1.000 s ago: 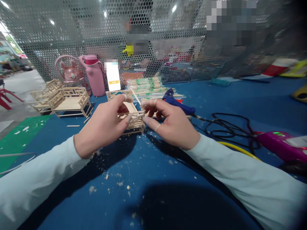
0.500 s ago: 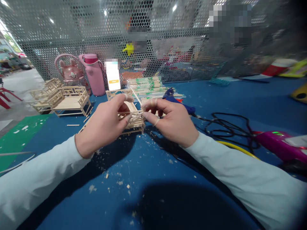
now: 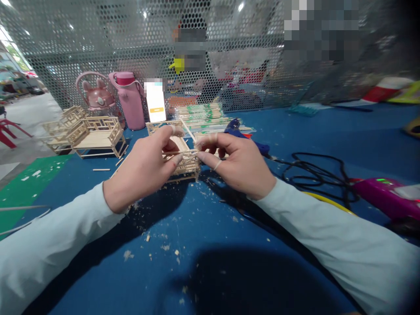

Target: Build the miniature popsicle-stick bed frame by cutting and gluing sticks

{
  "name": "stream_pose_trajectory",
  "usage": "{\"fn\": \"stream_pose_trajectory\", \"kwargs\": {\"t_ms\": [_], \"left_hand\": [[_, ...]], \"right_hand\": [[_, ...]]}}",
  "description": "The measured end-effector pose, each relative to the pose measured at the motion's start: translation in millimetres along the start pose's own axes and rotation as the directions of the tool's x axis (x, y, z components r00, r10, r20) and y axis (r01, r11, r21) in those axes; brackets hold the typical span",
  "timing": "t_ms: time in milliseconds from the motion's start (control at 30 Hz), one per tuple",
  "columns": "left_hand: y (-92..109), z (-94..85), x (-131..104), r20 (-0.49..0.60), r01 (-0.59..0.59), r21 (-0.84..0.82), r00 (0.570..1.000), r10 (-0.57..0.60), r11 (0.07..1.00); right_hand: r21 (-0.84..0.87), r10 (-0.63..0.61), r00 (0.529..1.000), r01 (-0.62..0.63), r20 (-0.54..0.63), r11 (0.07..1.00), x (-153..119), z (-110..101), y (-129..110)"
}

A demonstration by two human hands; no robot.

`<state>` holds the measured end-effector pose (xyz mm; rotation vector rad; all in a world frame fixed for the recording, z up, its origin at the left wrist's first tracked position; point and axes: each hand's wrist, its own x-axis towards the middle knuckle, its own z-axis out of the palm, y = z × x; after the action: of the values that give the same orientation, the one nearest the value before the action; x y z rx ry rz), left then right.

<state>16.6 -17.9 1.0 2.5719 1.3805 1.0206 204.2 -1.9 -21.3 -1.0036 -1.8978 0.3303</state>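
A miniature bench [image 3: 185, 169] of thin pale wooden sticks stands on the blue table, partly hidden behind my hands. My left hand [image 3: 141, 164] is at its left, with curled fingers and the thumb on a thin wooden stick [image 3: 187, 152] that runs across above the seat. From the other side, my right hand [image 3: 238, 162] pinches the stick's right end between thumb and fingertips. Another stick [image 3: 188, 130] slants up and away from that pinch. Whether these sticks are fixed to the bench I cannot tell. Pale covers sit on some fingers of both hands.
Finished miniature benches [image 3: 96, 138] stand at the left. Behind are a pink bottle [image 3: 131, 105], a lit phone [image 3: 155, 103] and bagged sticks [image 3: 200, 114]. A blue glue gun [image 3: 247, 138], a black cable [image 3: 315, 166] and a purple device [image 3: 380, 192] lie to the right.
The whole view has shifted very slightly. Both hands keep the same grip on the wooden stick above the bench, with no clear movement relative to it.
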Motion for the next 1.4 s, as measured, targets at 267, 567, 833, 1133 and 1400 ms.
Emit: {"fn": "stream_pose_trajectory", "kwargs": {"t_ms": [267, 567, 833, 1133, 1400], "left_hand": [[3, -7.1, 1, 0.041, 0.025, -0.037, 0.999, -0.024, 0.999], [3, -15.5, 3, 0.033, 0.024, -0.046, 0.999, -0.023, 0.999], [0, -3.6, -1, 0.025, -0.046, 0.08, 0.999, 0.044, 0.996], [-1, 2.8, -1, -0.017, 0.0, 0.08, 1.0, 0.001, 0.997], [0, 1.7, -3, -0.025, 0.005, 0.047, 1.0, -0.004, 0.999]], "right_hand": [[0.084, 0.017, 0.999, -0.021, 0.047, 0.996, -1, -1, -1], [0.073, 0.0, 0.992, 0.01, -0.127, 0.997, 0, -9, 3], [-0.271, 0.012, 0.994, -0.042, -0.109, 0.962, 13, -46, 23], [-0.473, -0.032, 0.994, -0.019, -0.1, 0.881, 10, -63, 50], [-0.413, -0.135, 0.988, 0.092, -0.077, 0.906, 3, -47, 9]]}}
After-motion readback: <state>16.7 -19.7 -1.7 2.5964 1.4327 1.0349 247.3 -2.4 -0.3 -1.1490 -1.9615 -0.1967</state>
